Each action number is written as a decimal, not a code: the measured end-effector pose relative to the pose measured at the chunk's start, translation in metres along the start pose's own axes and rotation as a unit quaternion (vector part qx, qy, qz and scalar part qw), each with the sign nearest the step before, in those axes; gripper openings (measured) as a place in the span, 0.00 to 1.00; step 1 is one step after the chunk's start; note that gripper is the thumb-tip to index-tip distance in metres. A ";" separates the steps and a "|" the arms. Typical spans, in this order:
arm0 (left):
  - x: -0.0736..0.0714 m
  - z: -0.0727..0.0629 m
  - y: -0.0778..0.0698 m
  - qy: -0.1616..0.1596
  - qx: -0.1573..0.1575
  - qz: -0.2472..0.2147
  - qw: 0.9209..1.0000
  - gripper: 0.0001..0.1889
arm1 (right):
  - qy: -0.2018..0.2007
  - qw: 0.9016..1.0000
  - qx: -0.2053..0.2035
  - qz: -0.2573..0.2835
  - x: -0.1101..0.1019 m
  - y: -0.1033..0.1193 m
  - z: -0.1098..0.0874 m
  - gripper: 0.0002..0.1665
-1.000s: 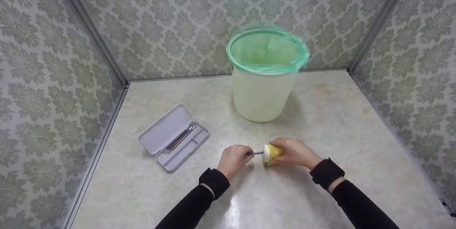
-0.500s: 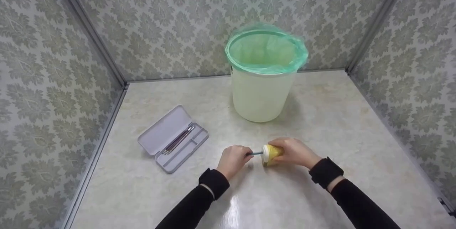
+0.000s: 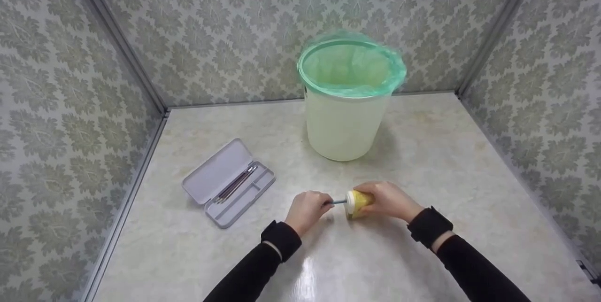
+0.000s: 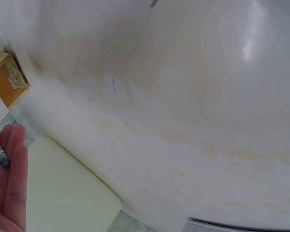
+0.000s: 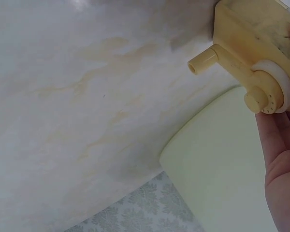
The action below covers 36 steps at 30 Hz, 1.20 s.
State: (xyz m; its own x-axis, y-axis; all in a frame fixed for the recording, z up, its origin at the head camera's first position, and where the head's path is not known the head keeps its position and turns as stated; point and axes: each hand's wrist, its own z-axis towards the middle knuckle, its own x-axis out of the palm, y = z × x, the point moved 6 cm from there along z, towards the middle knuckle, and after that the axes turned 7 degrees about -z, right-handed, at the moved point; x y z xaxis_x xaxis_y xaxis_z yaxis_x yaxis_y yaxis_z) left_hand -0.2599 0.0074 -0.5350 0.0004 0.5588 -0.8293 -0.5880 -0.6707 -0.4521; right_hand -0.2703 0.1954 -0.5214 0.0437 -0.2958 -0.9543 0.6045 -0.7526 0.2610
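Note:
My left hand (image 3: 307, 209) pinches a slim pencil (image 3: 339, 202), blue-green in the head view, by its outer end. The pencil's other end meets the white face of a yellow hand-crank pencil sharpener (image 3: 360, 203). My right hand (image 3: 392, 201) grips the sharpener's body and holds it on its side. In the right wrist view, the crank handle (image 5: 203, 60) sticks out from the sharpener, with my right fingers (image 5: 273, 137) just under its hub. Through an amber window (image 4: 10, 79) in the left wrist view, shavings show inside. The pencil's rounded dark end (image 4: 3, 159) pokes out between my left fingers.
To the left lies an open grey pencil case (image 3: 230, 217) with several pencils (image 3: 237, 184) in it. A pale bin (image 3: 345, 128) with a green liner (image 3: 396, 69) stands behind my hands. Patterned walls (image 3: 263, 25) border the table (image 3: 446, 151) at the back and sides.
Both hands keep nearly the same place and hold. The pencil's dark end, which showed past my left fingers a second ago in the head view, is now covered there.

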 end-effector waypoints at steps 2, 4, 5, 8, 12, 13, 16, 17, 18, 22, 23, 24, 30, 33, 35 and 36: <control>0.000 0.000 0.000 0.001 0.000 0.002 1.000 0.03 | 0.003 1.000 0.001 0.000 0.000 0.000 0.000 0.27; 0.000 0.000 0.000 0.000 0.003 0.005 1.000 0.04 | 0.006 1.000 0.005 0.003 0.000 0.000 0.000 0.27; -0.001 0.000 0.000 -0.001 0.004 0.006 1.000 0.04 | 0.007 1.000 0.005 0.003 0.000 0.000 0.000 0.27; -0.001 0.000 0.000 -0.003 0.009 0.009 1.000 0.04 | 0.006 1.000 0.004 0.011 0.000 0.000 0.000 0.26; -0.001 0.000 0.001 -0.007 0.013 0.007 1.000 0.04 | 0.003 1.000 -0.003 0.015 -0.001 0.002 0.000 0.26; -0.001 0.000 0.001 -0.008 0.014 0.006 1.000 0.04 | 0.002 1.000 -0.003 0.015 -0.001 0.002 0.000 0.26; -0.001 0.000 0.002 -0.010 0.016 0.003 1.000 0.03 | 0.002 1.000 -0.002 0.015 -0.001 0.002 0.000 0.26; -0.001 0.000 0.002 -0.010 0.016 0.001 1.000 0.03 | 0.002 1.000 -0.001 0.014 -0.001 0.002 0.000 0.26; -0.002 0.000 0.002 -0.009 0.015 0.000 1.000 0.03 | 0.002 1.000 0.000 0.014 -0.001 0.002 0.000 0.26; -0.002 -0.001 0.003 -0.004 0.012 -0.002 1.000 0.03 | 0.002 1.000 0.000 0.013 0.000 0.003 0.001 0.26; -0.002 -0.001 0.003 -0.002 0.011 -0.003 1.000 0.04 | 0.003 1.000 0.001 0.013 0.000 0.003 0.001 0.26; -0.002 0.000 0.003 0.001 0.010 -0.004 1.000 0.04 | 0.003 1.000 0.000 0.014 0.000 0.003 0.001 0.26; -0.002 0.001 0.003 0.017 0.006 -0.015 1.000 0.04 | -0.002 1.000 -0.004 0.017 -0.001 0.002 0.000 0.26; -0.003 0.001 0.002 0.020 0.009 -0.014 1.000 0.04 | -0.006 1.000 -0.008 0.016 -0.001 0.002 -0.001 0.26; -0.003 0.001 0.002 0.021 0.012 -0.014 1.000 0.04 | -0.008 1.000 -0.007 0.017 0.000 0.003 -0.001 0.26; -0.003 0.001 0.002 0.021 0.013 -0.012 1.000 0.04 | -0.008 1.000 -0.007 0.018 0.000 0.003 -0.001 0.26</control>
State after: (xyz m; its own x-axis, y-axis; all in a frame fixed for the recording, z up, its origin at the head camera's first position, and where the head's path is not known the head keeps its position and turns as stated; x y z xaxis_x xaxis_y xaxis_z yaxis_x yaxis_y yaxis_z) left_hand -0.2620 0.0047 -0.5335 0.0490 0.5537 -0.8313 -0.6088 -0.6433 -0.4644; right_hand -0.2678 0.1941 -0.5207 0.0528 -0.3322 -0.9417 0.6140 -0.7329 0.2929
